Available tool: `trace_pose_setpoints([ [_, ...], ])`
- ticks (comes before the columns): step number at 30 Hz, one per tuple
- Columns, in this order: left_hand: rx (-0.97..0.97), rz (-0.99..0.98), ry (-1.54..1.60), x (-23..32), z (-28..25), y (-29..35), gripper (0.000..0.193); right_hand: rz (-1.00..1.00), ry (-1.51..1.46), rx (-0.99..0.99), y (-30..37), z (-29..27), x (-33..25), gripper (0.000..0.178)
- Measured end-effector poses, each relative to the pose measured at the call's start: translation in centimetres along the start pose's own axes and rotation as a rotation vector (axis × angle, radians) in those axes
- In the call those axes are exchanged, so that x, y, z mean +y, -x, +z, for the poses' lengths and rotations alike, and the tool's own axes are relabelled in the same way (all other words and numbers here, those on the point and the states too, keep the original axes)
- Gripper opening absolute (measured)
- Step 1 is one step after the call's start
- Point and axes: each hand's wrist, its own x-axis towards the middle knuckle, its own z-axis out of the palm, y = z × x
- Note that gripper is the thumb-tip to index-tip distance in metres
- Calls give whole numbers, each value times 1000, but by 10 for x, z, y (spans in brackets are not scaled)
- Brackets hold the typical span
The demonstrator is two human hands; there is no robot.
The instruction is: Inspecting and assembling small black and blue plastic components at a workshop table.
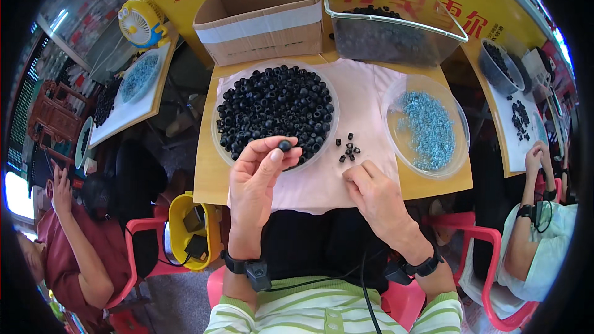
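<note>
I have the left hand [257, 173] pinching one black bead [284, 146] over a heaped bowl [335, 108], so plenty remains, I judge; whether the right hand [380, 198], fingers curled near loose black pieces [349, 151], grips anything, I can't tell.

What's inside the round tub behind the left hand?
The round tub holds lots of small black pieces. They cover its bottom, and the left hand hides part of its near side, so I can't see there.
</note>
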Motion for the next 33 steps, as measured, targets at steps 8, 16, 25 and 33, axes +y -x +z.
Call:
trace_pose_setpoints([
  [8, -69, -64, 45, -5, 12, 6, 18, -4, -124, 109, -5, -23, -12, 20],
  [16, -146, -186, 183, -38, 35, 38, 19, 60, -447, 120, 1, -29, -14, 24],
  [25, -92, -234, 5, -51, 38, 49, 17, 23, -451, 150, 14, -18, -1, 17],
  [33, -3, -178, 104, -53, 25, 50, 16, 260, -348, 101, 22, -33, 1, 18],
])
